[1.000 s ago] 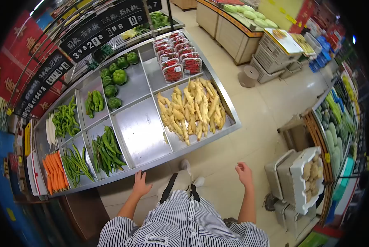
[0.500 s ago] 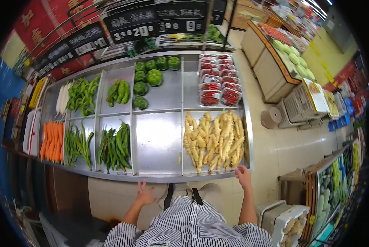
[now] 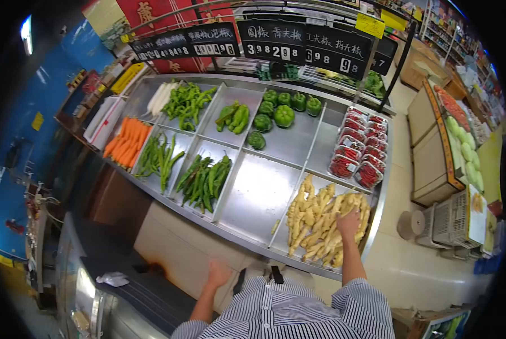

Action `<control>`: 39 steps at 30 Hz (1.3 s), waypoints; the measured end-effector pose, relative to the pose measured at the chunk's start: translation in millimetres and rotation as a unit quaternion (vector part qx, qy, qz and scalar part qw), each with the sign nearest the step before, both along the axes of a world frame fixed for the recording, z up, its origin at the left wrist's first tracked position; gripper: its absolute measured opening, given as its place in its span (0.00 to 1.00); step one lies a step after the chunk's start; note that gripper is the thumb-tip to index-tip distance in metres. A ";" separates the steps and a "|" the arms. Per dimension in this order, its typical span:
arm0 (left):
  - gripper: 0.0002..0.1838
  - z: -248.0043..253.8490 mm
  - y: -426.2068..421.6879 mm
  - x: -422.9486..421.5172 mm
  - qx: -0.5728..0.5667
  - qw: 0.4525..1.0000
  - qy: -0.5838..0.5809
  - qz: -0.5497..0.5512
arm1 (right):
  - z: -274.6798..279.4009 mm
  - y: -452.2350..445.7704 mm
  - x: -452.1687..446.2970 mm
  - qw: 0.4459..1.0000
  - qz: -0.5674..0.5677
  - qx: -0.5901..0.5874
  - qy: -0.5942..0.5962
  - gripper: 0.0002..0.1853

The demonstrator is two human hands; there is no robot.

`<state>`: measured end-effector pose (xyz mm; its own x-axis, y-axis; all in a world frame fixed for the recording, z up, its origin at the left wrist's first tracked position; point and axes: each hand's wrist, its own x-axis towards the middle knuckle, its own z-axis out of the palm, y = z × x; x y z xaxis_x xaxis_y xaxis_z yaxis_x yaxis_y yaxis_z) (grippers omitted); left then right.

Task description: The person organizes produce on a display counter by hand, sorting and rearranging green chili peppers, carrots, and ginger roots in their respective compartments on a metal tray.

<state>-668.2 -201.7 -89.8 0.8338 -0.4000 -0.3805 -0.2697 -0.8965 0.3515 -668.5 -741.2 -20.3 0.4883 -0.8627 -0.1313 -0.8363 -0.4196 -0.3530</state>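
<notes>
My right hand (image 3: 349, 222) rests on the pile of long, wrinkled pale-yellow peppers (image 3: 315, 217) in the front right compartment. Its thumb and fingers look apart; the fingertips touch the peppers and are partly hidden among them. Below the front edge of the metal display counter (image 3: 230, 226) hangs my left hand (image 3: 219, 274), blurred by motion and away from any produce. To the left of the yellow peppers lies a bare metal compartment with one small yellow piece (image 3: 275, 226) near its divider. Packaged red chillies (image 3: 354, 144) sit in the compartment behind the yellow peppers.
Other compartments hold green bell peppers (image 3: 284, 116), dark green chillies (image 3: 205, 181), lighter long peppers (image 3: 159, 161), carrots (image 3: 127, 141) and white radishes (image 3: 161, 97). Black price boards (image 3: 272, 42) hang over the back. Crates (image 3: 453, 217) and a round stool (image 3: 411, 224) stand on the right.
My right hand has moved from the counter's front right edge onto the yellow peppers. My left hand has left the front edge and dropped back. The view has turned left and tilted.
</notes>
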 end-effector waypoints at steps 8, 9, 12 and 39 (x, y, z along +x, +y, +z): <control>0.31 46.1 -4.9 -106.8 0.005 0.979 0.100 0.177 | -45.3 -56.7 -2.2 0.997 0.030 0.056 -0.049 0.42; 0.31 48.3 -6.9 -113.3 0.003 0.978 0.096 0.185 | -47.5 -57.8 -4.4 0.995 0.048 0.048 -0.071 0.40; 0.31 52.8 -16.6 -113.6 -0.001 0.980 0.074 0.182 | -51.9 -65.7 -14.9 0.991 0.046 0.088 -0.094 0.35; 0.54 31.9 -452.9 63.4 0.082 0.993 0.087 -0.009 | -22.3 -31.2 -359.8 0.297 -0.412 0.416 -0.755 0.14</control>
<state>-604.8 -654.6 -58.0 0.7425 -0.3355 -0.5798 -0.2343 -0.9409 0.2445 -1028.3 -772.4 -42.5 0.2011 -0.7471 -0.6335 0.8392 0.4650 -0.2821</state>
